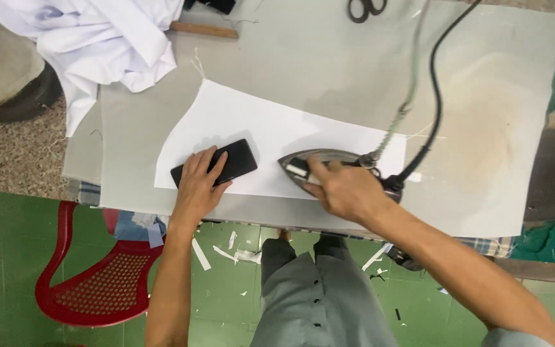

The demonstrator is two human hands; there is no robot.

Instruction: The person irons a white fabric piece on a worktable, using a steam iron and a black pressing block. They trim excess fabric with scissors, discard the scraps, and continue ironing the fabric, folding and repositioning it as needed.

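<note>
A white cut piece of fabric lies flat on the grey padded ironing table. My left hand rests flat on a black rectangular block that sits on the fabric's near left part. My right hand grips the handle of a metal iron, which stands on the fabric's near right edge with its tip pointing left. A black cord and a green braided line run up from the iron's back end.
A heap of white cloth lies at the table's far left corner, with a wooden handle beside it. Black scissors lie at the far edge. A red plastic chair stands on the green floor below left.
</note>
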